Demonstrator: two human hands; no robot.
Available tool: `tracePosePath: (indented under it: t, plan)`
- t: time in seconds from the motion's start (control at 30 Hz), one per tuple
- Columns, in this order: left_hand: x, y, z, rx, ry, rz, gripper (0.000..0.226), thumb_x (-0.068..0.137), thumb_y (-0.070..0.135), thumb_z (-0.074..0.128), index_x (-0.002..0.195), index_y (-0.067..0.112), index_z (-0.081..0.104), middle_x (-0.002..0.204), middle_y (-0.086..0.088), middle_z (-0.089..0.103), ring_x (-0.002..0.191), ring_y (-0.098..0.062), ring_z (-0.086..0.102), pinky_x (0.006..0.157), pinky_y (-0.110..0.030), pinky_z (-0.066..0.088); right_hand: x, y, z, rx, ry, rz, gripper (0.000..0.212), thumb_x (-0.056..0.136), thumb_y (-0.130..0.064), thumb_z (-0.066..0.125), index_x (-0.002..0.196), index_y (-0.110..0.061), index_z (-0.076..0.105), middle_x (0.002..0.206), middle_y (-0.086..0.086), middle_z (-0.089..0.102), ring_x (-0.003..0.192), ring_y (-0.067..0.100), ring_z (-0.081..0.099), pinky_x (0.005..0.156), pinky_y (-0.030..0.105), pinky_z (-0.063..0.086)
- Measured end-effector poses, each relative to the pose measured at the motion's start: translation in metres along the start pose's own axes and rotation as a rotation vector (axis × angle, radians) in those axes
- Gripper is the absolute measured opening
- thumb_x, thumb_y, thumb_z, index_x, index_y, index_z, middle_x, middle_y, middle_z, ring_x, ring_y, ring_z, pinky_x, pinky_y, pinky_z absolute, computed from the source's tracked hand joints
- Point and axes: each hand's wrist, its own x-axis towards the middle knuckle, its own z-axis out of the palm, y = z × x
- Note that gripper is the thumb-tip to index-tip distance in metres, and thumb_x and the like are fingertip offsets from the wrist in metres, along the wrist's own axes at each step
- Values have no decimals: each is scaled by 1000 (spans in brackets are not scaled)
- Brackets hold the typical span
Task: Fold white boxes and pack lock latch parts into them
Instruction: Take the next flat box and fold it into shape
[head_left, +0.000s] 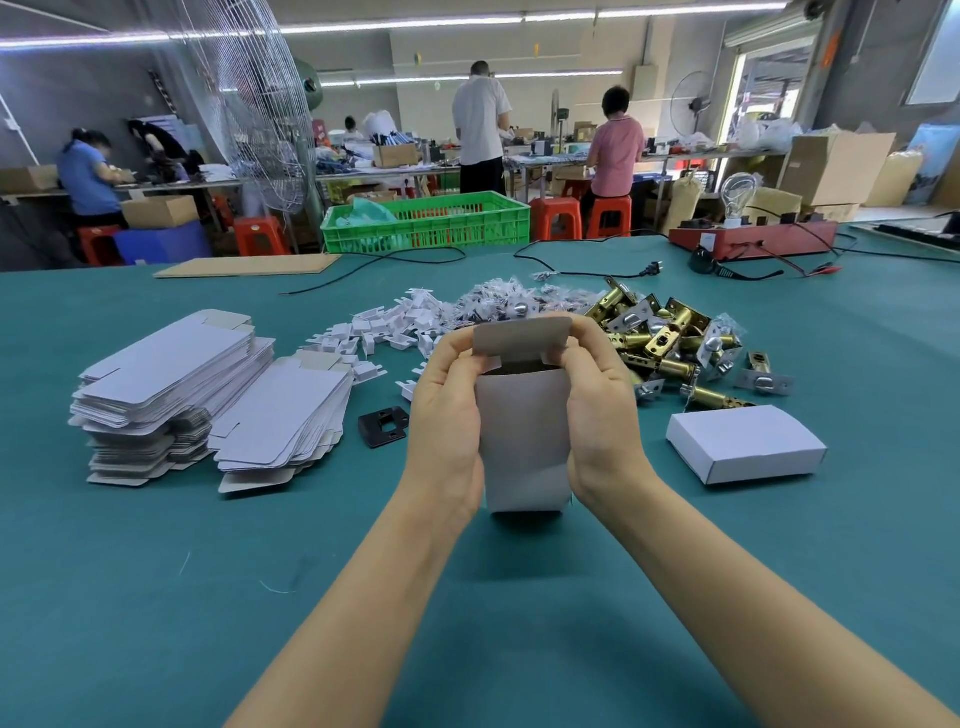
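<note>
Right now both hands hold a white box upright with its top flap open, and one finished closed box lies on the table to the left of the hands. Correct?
Not quite. In the head view the finished closed box lies to the right of the hands, not the left. The rest holds: the left hand and right hand hold the white box upright, top flap open.

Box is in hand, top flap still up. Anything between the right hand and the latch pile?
Nothing visible. The right hand grips the box with the left hand, and the latch pile lies just beyond and right of it on bare mat. The finished box sits nearer and right, off that line.
</note>
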Motion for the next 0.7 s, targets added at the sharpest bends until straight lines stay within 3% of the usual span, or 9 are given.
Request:
tracePosePath:
  t: [0.07, 0.17, 0.3, 0.4, 0.53, 0.63, 0.7]
  plan:
    - [0, 0, 0, 1, 3, 0, 46, 99, 2, 41, 71, 26, 68, 69, 6, 68, 52, -3, 57, 48, -14, 45, 0, -1, -1, 8, 10, 15, 32, 84, -17, 42, 72, -31, 68, 79, -9, 66, 79, 6, 59, 74, 20, 47]
    - [-1, -1, -2, -6, 16, -3, 38, 98, 2, 40, 76, 20, 65, 66, 7, 66, 49, -2, 53, 45, -13, 42, 0, -1, -3, 29, -13, 43, 32, 81, -24, 40, 71, -28, 70, 84, 0, 67, 91, 21, 58, 89, 44, 44]
    - [-4, 0, -1, -47, -12, -30, 24, 96, 25, 47, 82, 15, 65, 64, 5, 64, 53, -6, 57, 48, -15, 45, -4, -2, -1, 55, -31, 50, 31, 82, -42, 48, 79, -19, 69, 89, 16, 65, 92, 39, 56, 95, 61, 40]
    - [-3, -1, -2, -11, -2, -32, 32, 85, 44, 63, 86, 12, 63, 72, 1, 68, 62, -10, 63, 54, -20, 50, -5, -4, 0, 12, -13, 18, 44, 81, -52, 55, 84, -10, 68, 89, 17, 68, 87, 33, 61, 80, 43, 48]
    - [-2, -1, -2, 94, -2, 42, 25, 84, 37, 59, 90, 13, 64, 82, 2, 67, 73, -8, 61, 67, -24, 48, -6, -4, -2, -45, -36, -47, 28, 87, -33, 54, 86, -7, 64, 79, -6, 65, 77, 4, 57, 69, 12, 42]
    - [-4, 0, -1, 162, 24, 75, 25, 84, 40, 58, 93, 17, 66, 97, -6, 64, 94, -21, 56, 88, -41, 42, -6, -4, -1, -59, -5, -63, 22, 87, -32, 53, 88, -13, 63, 78, -12, 62, 75, -2, 54, 68, 8, 40]
    - [-6, 0, 1, 205, 23, 94, 26, 86, 41, 57, 97, 18, 64, 99, -8, 62, 95, -24, 53, 87, -43, 40, -7, -4, 0, -69, 23, -85, 16, 88, -30, 54, 91, -15, 60, 76, -20, 59, 72, -8, 52, 68, 5, 38]
